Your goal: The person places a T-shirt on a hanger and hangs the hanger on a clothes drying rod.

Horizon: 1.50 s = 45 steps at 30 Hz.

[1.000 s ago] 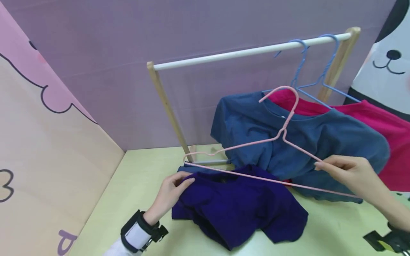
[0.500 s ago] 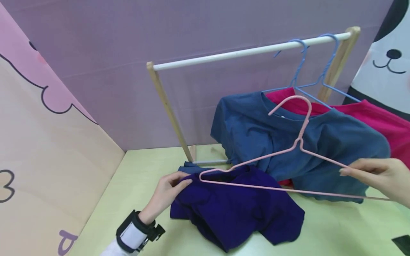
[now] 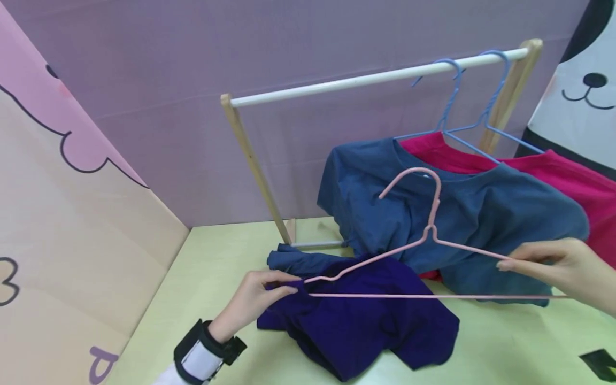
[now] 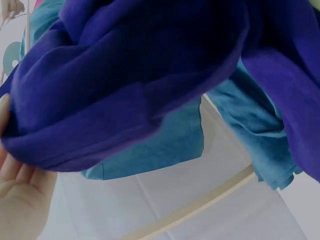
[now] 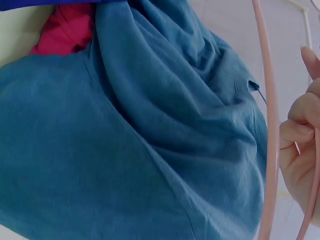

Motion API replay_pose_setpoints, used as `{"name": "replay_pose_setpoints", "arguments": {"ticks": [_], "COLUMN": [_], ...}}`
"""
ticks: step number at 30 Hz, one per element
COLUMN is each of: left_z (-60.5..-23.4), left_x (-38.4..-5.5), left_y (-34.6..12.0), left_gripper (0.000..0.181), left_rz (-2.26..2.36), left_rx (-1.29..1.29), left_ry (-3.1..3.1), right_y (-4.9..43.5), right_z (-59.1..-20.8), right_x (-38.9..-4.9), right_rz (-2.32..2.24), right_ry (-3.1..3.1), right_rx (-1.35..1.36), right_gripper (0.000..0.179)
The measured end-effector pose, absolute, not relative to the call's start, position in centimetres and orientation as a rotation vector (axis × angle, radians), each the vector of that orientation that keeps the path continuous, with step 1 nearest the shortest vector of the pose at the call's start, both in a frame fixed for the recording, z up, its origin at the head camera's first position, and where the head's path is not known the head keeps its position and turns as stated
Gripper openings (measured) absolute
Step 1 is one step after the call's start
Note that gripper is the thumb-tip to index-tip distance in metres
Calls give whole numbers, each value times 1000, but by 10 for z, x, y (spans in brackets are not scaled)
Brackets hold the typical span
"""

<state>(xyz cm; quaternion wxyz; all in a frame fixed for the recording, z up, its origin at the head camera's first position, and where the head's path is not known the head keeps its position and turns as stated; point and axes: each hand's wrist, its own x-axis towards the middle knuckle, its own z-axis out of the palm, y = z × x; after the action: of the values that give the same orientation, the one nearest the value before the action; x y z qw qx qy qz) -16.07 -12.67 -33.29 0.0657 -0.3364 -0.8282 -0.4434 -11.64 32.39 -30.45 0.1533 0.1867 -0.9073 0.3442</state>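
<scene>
My left hand point(image 3: 262, 299) pinches the neckline edge of a dark purple shirt point(image 3: 370, 321) that lies crumpled on the table. In the left wrist view the shirt's folded edge point(image 4: 100, 130) runs between thumb and fingers. The right hand point(image 3: 560, 264) pinches a pink wire hanger point(image 3: 430, 219) by its right shoulder, hook upward. The hanger's left end reaches the left fingertips and its tip is hidden in the shirt's cloth. In the right wrist view the hanger's bar point(image 5: 270, 125) runs past the fingers, in front of the hanging blue shirt.
Behind stands a rack with a white rail point(image 3: 337, 84) and wooden posts. On its right side a blue shirt point(image 3: 375, 187) and a crimson garment point(image 3: 577, 187) hang from blue hangers point(image 3: 449, 101). A folded blue cloth point(image 3: 298, 261) lies behind the purple shirt on the table point(image 3: 212, 256).
The hanger first shifted right and down, then back left, so its left end now meets the shirt at my left hand. The left hand keeps its pinch and has moved slightly.
</scene>
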Motion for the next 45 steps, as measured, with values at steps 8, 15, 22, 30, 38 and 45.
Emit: {"name": "replay_pose_setpoints", "arguments": {"ticks": [8, 15, 22, 30, 38, 45], "left_z": [-353, -355, -354, -350, -346, -345], "left_x": [-166, -166, -167, -166, -165, -161], "left_y": [-127, -117, -118, -112, -104, -104], "left_gripper": [17, 15, 13, 13, 12, 13], "left_rz": [-1285, -1228, -1260, -1268, -1348, -1339], "left_rx": [-1087, -1104, -982, -970, -927, -1004], "left_ry": [-2481, -2399, -2460, -2414, -2426, -2472], "right_y": [304, 271, 254, 229, 204, 191], "right_z": [-313, -323, -328, -333, -345, -355], "right_x": [-122, -132, -140, -141, -144, -144], "right_rz": [1080, 1114, 1122, 1135, 1132, 1124], "right_ry": [-2549, -2413, -2317, -2366, -2400, -2442], "right_rx": [748, 984, 1082, 1068, 1007, 1002], "right_gripper": [27, 32, 34, 28, 21, 14]}}
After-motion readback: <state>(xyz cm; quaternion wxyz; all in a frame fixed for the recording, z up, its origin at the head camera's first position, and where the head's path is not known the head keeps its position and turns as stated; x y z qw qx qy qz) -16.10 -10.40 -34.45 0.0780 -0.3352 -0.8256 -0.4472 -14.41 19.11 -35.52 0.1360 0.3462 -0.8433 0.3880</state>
